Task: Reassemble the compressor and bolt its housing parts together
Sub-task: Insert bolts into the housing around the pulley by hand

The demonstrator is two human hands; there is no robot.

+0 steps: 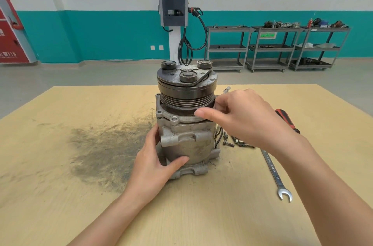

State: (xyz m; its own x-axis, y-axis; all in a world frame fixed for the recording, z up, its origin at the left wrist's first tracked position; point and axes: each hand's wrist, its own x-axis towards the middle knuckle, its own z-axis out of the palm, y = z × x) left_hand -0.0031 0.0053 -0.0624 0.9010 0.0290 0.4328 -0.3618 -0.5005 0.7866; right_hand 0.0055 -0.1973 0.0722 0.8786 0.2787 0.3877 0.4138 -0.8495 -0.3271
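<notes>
The compressor [187,140] stands upright on the wooden table [60,165], its dark grooved pulley [186,92] and clutch plate on top. A grey front housing flange [175,119] with bolt ears sits on the aluminium body. My left hand [155,163] grips the lower left of the body, thumb across its front. My right hand [242,116] is at the right side of the flange under the pulley, fingers curled; what they pinch is hidden. Loose bolts [236,141] lie just right of the compressor.
A combination wrench [274,173] lies on the table to the right, with a red-and-black screwdriver [286,120] behind my right wrist. A dark grease stain [105,149] covers the table left of the compressor. Carts and a charging post stand far behind.
</notes>
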